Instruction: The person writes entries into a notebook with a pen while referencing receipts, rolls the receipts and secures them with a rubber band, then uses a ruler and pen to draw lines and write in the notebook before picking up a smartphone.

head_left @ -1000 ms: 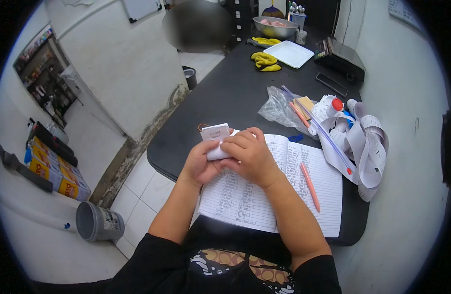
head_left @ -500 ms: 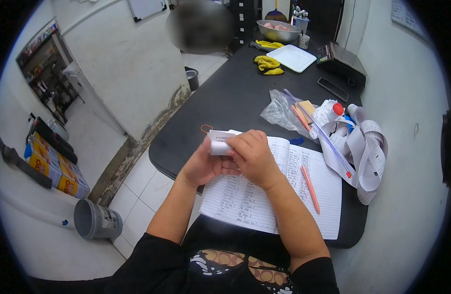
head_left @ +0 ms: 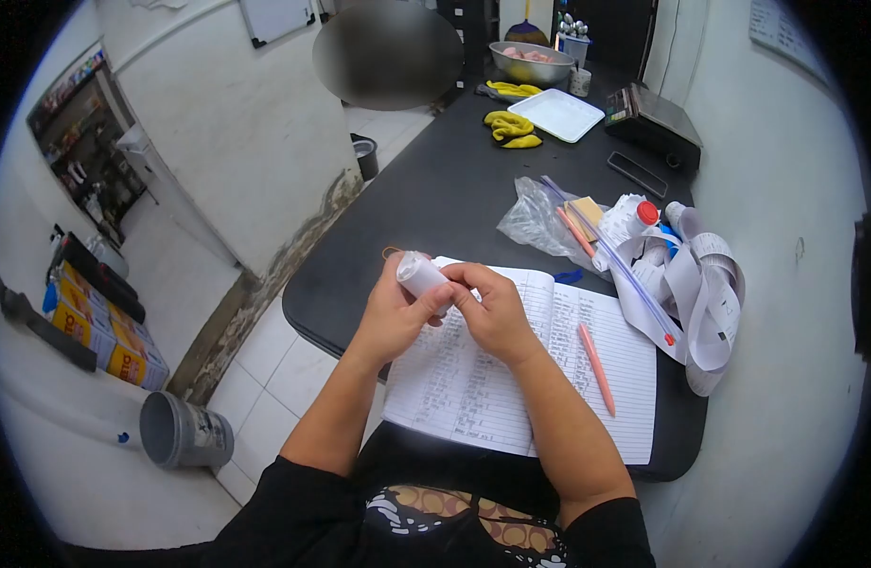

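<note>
A small rolled-up paper receipt (head_left: 422,275) sits between my two hands, above the open notebook (head_left: 454,417). My left hand (head_left: 395,308) is closed around it from the left, thumb across the roll. Fingers of my right hand (head_left: 490,308) grip its right side. Handwritten lists fill much of the ruled pages. On the right page lies a pink pen (head_left: 597,369). An orange rubber band (head_left: 390,253) shows in part just behind my left hand.
Right of the notebook are a heap of curled paper strips (head_left: 712,312) and a clear plastic bag (head_left: 535,218). Farther back lie a phone (head_left: 637,174), a scale (head_left: 655,123), a white tray (head_left: 558,115), yellow gloves (head_left: 513,130) and a metal bowl (head_left: 533,64). A grey bucket (head_left: 184,431) is on the floor.
The loose end of the paper has been wound up, and the roll is now tilted upright. My left hand has closed around it; my right fingers have moved lower on it.
</note>
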Demonstrator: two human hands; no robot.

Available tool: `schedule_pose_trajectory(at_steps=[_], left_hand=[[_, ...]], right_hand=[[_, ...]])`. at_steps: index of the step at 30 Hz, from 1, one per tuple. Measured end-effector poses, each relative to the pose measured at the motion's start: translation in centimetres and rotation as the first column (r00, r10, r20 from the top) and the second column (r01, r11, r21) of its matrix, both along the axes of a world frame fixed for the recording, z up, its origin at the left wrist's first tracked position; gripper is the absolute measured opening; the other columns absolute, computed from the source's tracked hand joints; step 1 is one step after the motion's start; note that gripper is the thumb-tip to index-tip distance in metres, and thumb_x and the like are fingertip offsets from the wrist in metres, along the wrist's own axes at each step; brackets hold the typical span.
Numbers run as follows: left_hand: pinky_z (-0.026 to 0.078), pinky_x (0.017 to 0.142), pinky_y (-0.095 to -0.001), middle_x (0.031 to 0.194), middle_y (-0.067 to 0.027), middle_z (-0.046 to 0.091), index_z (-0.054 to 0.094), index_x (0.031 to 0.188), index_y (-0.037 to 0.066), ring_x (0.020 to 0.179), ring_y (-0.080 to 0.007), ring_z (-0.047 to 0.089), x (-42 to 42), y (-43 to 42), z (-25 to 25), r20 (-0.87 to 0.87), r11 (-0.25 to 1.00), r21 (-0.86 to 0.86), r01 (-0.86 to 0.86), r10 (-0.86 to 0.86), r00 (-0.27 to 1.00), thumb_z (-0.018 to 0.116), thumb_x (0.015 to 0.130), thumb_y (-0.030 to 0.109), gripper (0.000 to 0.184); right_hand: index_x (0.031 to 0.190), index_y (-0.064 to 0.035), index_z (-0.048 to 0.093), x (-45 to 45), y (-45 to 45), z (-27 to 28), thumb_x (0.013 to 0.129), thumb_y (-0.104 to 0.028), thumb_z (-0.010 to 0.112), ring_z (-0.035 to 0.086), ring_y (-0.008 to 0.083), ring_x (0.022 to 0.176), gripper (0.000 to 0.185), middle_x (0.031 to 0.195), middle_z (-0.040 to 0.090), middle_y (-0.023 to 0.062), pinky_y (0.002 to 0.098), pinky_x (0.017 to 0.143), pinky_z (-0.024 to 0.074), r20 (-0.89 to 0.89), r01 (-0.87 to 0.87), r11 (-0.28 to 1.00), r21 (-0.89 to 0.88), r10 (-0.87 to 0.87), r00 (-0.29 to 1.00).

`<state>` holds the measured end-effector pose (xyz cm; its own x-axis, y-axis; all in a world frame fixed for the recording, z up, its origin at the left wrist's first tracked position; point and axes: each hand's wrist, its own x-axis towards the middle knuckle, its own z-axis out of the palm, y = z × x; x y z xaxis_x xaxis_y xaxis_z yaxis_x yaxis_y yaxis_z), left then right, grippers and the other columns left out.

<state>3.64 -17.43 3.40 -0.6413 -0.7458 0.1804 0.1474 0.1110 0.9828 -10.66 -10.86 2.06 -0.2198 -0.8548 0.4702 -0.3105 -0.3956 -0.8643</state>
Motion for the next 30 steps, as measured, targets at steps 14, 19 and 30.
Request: schedule_pose_trajectory(at_steps=[14,19,30], left_hand=[[0.047,0.083,-0.0283,0.124,-0.0144,0.057,0.061,0.103,-0.005,0.096,-0.0149,0.059,-1.3,-1.2,-2.0,-0.301,0.976,0.217,0.031,0.037,0.953,0.058,0.091,0.024,0.032],[0.049,0.083,-0.0272,0.122,-0.013,0.058,0.061,0.106,-0.006,0.097,-0.015,0.059,-2.2,-1.0,-3.4,-0.275,0.978,0.203,-0.044,0.1,0.956,0.06,0.091,0.021,0.031],[0.046,0.086,-0.0279,0.105,-0.0075,0.064,0.061,0.109,-0.001,0.097,-0.0148,0.058,-0.8,-3.2,-2.5,-0.286,0.997,-0.071,-0.023,0.002,0.958,0.055,0.093,0.034,0.038]], right_hand=[[0.104,-0.0006,0.059,-0.1,-0.4,-0.3,0.079,-0.021,0.07,0.059,0.0148,0.075,0.034,0.088,0.065,0.0093,0.0291,0.068,0.0475,0.081,0.068,0.969,0.237,-0.089,0.993],[0.107,-0.0009,0.061,-0.2,-0.5,-1.0,0.079,-0.023,0.07,0.059,0.015,0.074,0.037,0.087,0.065,0.0091,0.0297,0.067,0.0476,0.081,-0.108,0.951,0.288,0.088,0.993],[0.103,0.0003,0.065,-0.5,-0.2,0.0,0.083,-0.019,0.068,0.061,0.0106,0.068,0.028,0.081,0.065,0.0068,0.0233,0.062,0.0505,0.295,-0.112,0.961,0.252,0.034,0.955]])
